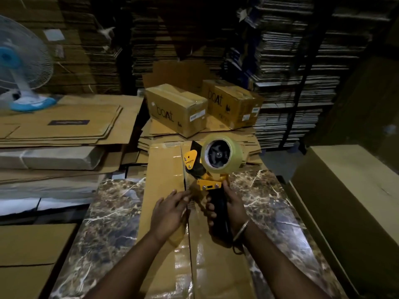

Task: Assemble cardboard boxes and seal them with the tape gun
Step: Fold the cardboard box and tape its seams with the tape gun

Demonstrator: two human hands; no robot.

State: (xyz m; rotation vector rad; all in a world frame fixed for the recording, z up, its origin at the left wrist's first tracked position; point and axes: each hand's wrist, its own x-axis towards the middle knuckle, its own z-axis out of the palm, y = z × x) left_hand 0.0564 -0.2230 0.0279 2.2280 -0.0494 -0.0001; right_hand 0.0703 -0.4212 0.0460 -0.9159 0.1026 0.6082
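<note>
Right hand (232, 209), lower centre-right of frame, has fingers wrapped tight round the black handle of the yellow tape gun (207, 167), which stands up over the centre seam of the long cardboard box (164, 169) lying flat on the marbled table (278, 203) mid-frame, clear tape roll on top. Left hand (168, 212), just left of the gun, lies flat with straight fingers pressing the box top by the seam, gripping nothing. Two taped boxes (177, 108) sit on flat cardboard at upper centre; a blue fan (19, 63) is at upper left.
</note>
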